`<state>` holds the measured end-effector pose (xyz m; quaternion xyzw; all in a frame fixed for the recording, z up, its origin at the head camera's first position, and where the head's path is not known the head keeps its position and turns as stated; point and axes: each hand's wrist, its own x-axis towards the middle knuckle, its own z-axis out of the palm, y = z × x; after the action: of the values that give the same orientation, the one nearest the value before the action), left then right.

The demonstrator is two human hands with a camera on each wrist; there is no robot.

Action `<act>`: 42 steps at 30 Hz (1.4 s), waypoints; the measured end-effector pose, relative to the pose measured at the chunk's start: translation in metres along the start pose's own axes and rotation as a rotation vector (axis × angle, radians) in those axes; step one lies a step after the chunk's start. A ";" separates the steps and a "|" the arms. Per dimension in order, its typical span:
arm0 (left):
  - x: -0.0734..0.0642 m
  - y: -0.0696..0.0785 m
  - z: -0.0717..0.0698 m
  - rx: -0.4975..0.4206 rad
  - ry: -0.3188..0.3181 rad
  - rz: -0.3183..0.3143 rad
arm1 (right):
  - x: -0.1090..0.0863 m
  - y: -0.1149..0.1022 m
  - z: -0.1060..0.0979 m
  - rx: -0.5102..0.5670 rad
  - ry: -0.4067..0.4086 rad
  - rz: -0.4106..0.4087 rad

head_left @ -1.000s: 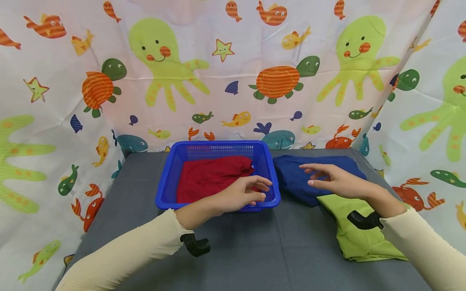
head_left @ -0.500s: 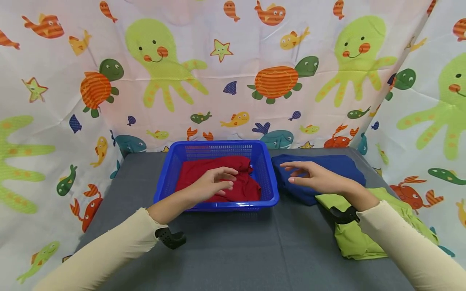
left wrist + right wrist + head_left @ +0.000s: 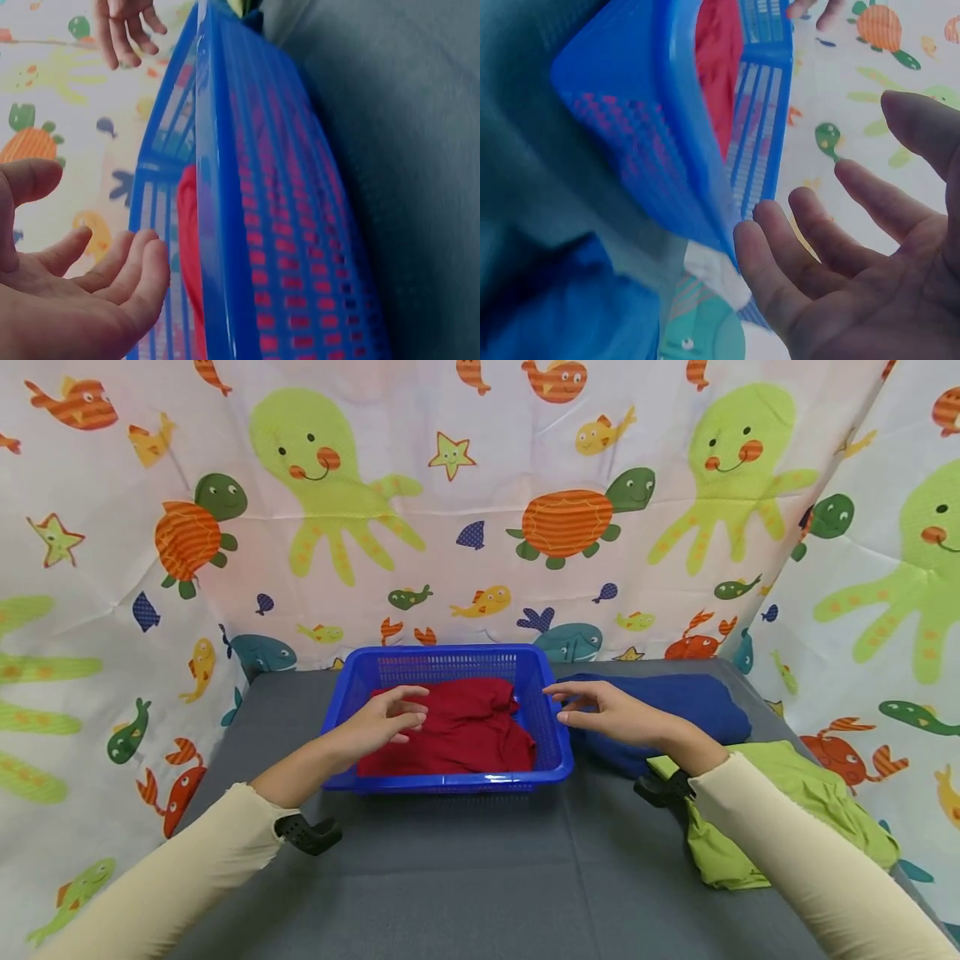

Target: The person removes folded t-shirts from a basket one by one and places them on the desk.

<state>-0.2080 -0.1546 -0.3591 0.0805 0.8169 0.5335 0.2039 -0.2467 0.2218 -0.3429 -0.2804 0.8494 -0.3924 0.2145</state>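
A blue plastic basket (image 3: 450, 782) with slotted walls stands on the grey table, a crumpled red cloth (image 3: 472, 727) lying inside it. My left hand (image 3: 378, 722) hovers over the basket's left part, fingers loosely bent and holding nothing; the left wrist view shows its fingers (image 3: 142, 277) beside the rim. Over at the right rim is my right hand (image 3: 607, 714), also holding nothing. Its fingers (image 3: 825, 240) are spread near the rim in the right wrist view; whether they touch it I cannot tell. Behind this hand lies a folded blue cloth (image 3: 690, 697).
A lime green cloth (image 3: 810, 793) lies at the table's right side, partly under my right forearm. The grey table (image 3: 465, 893) stretches in front of the basket. A curtain (image 3: 480, 460) printed with sea animals hangs behind and at both sides.
My left hand has moved left across the basket from its right part. My right hand has also moved left, from above the blue cloth to the basket's right rim. The cloths stay put.
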 end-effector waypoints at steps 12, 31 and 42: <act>0.008 -0.023 -0.030 0.088 0.012 -0.180 | 0.052 -0.013 0.021 0.256 -0.113 0.156; 0.026 -0.041 -0.025 -0.087 0.032 -0.380 | 0.101 -0.013 0.063 0.407 -0.144 0.428; 0.036 -0.050 -0.025 -0.066 0.022 -0.372 | 0.106 -0.009 0.061 0.412 -0.235 0.532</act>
<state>-0.2469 -0.1840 -0.4048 -0.0845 0.8019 0.5141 0.2924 -0.2881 0.1151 -0.3883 -0.0434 0.7652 -0.4507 0.4576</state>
